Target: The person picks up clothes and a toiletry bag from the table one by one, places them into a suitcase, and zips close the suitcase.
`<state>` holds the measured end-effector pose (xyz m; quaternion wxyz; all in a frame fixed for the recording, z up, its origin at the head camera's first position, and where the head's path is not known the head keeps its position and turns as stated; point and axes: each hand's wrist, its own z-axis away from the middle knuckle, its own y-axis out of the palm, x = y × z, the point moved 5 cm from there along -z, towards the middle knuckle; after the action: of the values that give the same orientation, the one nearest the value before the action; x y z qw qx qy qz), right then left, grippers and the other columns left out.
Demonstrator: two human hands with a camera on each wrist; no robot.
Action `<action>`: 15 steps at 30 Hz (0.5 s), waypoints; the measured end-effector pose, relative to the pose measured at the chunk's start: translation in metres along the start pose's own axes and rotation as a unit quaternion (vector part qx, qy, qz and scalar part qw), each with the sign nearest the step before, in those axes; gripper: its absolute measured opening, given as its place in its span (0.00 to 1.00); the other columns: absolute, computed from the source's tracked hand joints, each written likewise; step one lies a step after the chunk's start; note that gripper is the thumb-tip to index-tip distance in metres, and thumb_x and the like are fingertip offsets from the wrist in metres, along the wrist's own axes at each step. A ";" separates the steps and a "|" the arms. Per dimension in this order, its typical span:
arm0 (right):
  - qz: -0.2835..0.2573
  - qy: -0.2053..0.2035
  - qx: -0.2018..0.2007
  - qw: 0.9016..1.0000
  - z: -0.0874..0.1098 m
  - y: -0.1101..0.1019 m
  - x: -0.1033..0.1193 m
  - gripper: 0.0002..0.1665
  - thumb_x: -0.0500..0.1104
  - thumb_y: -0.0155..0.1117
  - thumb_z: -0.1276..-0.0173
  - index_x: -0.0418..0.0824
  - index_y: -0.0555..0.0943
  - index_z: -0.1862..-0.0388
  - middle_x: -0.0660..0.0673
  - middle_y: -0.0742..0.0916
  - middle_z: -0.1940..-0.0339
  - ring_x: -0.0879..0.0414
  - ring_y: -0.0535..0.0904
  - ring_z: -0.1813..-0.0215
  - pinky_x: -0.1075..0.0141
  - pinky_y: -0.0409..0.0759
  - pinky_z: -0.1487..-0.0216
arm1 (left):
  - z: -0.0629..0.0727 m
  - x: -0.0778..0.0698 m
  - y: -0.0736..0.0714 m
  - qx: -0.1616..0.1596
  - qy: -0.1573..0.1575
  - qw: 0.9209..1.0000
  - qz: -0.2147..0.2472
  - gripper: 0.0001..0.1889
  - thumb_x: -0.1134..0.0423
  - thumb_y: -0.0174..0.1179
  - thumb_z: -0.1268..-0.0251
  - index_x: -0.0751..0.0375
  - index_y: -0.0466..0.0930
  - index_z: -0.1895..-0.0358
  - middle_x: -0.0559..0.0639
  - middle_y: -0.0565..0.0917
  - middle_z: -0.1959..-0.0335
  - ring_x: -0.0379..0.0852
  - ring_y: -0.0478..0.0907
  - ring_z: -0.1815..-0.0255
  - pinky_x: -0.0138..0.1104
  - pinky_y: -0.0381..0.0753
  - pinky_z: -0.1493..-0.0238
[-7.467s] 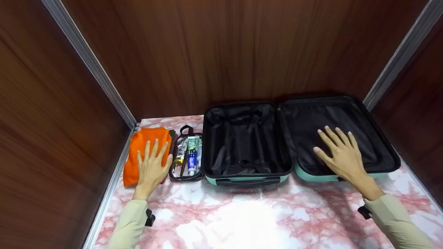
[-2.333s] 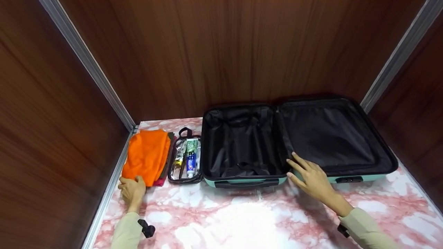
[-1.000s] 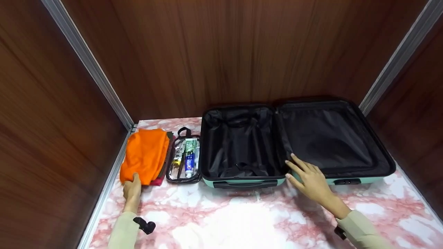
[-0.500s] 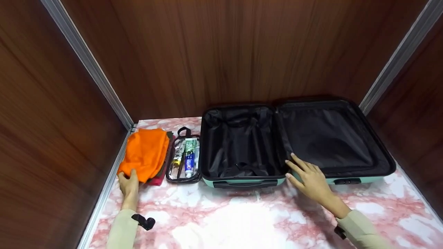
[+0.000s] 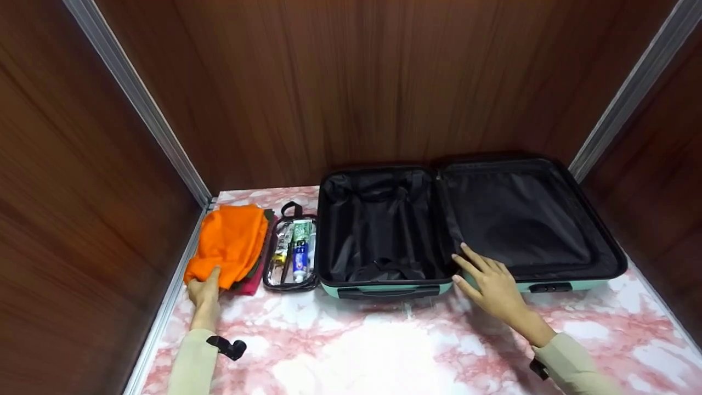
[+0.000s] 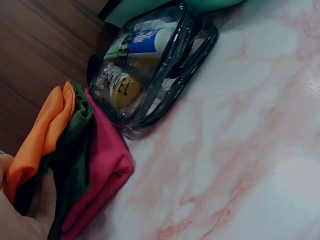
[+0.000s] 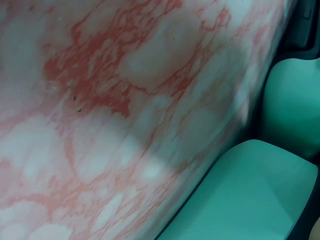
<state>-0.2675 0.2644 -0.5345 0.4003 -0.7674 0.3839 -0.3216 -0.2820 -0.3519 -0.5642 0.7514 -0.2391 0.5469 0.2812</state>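
Note:
In the head view my left hand (image 5: 203, 294) grips the near left corner of a folded orange cloth (image 5: 233, 238), its thumb on top. The cloth bunches up at that corner. Under it are a dark green cloth (image 6: 75, 150) and a folded crimson cloth (image 6: 102, 172); in the left wrist view my fingers reach in between the orange and green layers. My right hand (image 5: 493, 285), fingers spread and relaxed, rests at the near rim where the two halves of an open suitcase (image 5: 389, 290) meet. In the right wrist view the mint-green shell (image 7: 245, 195) shows from outside.
Between cloths and suitcase lies a clear toiletry pouch (image 5: 292, 286) with a black loop, holding a toothpaste tube (image 5: 300, 260) and other toiletries. The suitcase's right half (image 5: 526, 219) has a flat black lining. Brown wood-grain panels (image 5: 356, 82) wall in the marbled tabletop (image 5: 351, 351).
My left hand has gone from lying flat over the orange cloth to gripping its near corner, now bunched. My right hand has moved left from over the right half to the suitcase's middle rim.

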 end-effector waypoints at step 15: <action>0.005 -0.001 -0.001 1.000 0.001 0.000 0.000 0.31 0.56 0.62 0.29 0.47 0.75 0.30 0.42 0.71 0.26 0.37 0.74 0.38 0.41 0.69 0.42 | 0.009 -0.006 -0.003 -0.058 0.013 0.993 -0.105 0.38 0.57 0.61 0.33 0.68 0.54 0.26 0.71 0.63 0.30 0.69 0.60 0.31 0.50 0.56 0.29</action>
<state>-0.2672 0.2649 -0.5346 0.4016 -0.7662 0.3877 -0.3184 -0.2748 -0.3493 -0.5561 0.7547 -0.3420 0.5112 0.2283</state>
